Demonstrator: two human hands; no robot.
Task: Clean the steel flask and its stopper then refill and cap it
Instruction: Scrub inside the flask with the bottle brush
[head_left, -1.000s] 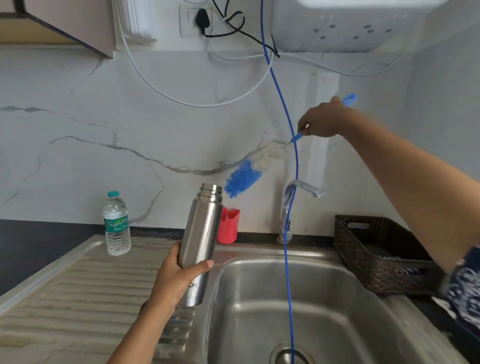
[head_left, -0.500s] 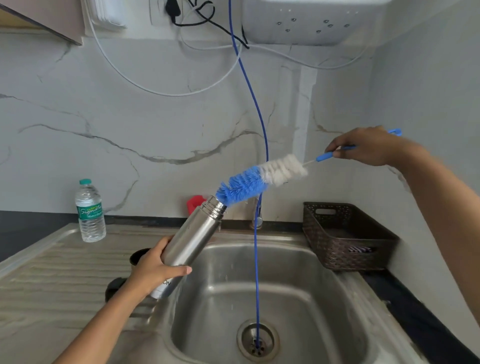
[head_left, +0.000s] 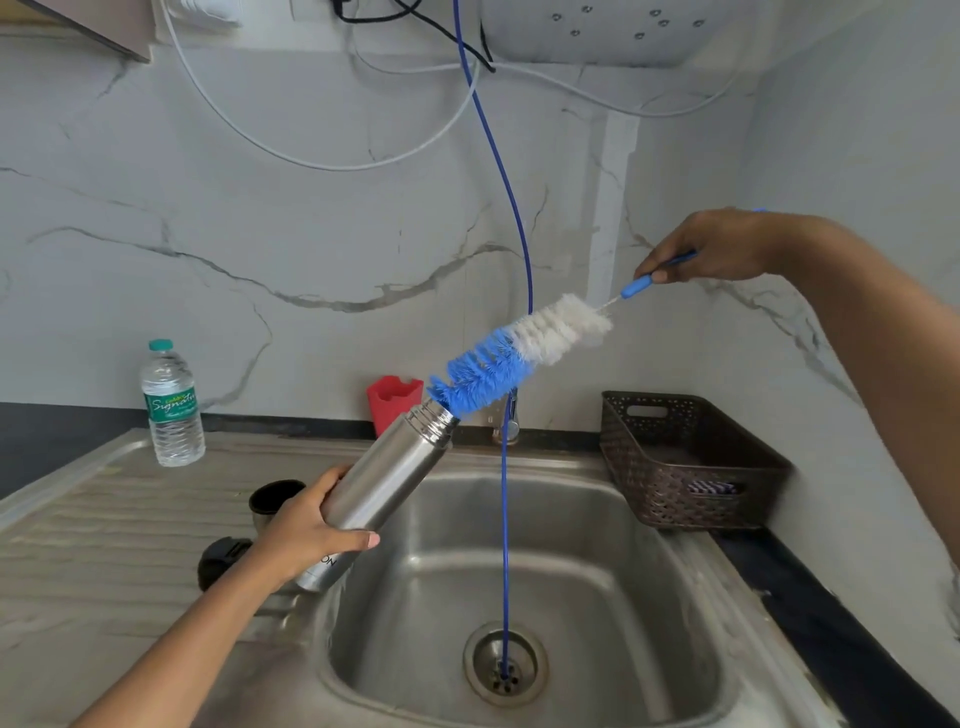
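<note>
Gripping the flask (head_left: 384, 488) round its lower half, the left hand (head_left: 306, 535) has fingers and thumb wrapped tight on it. The flask is tilted over the left edge of the sink (head_left: 623, 571), open mouth pointing up and to the right. The right hand (head_left: 711, 249) has its fingers clamped on the thin blue handle of the brush (head_left: 519, 348), whose blue tip sits right at the flask's mouth. On the drainboard (head_left: 104, 545) a dark cup (head_left: 275, 499) and a black stopper (head_left: 223, 561) sit just beside the left hand. A water bottle (head_left: 173, 410) stands near the drainboard's back edge.
</note>
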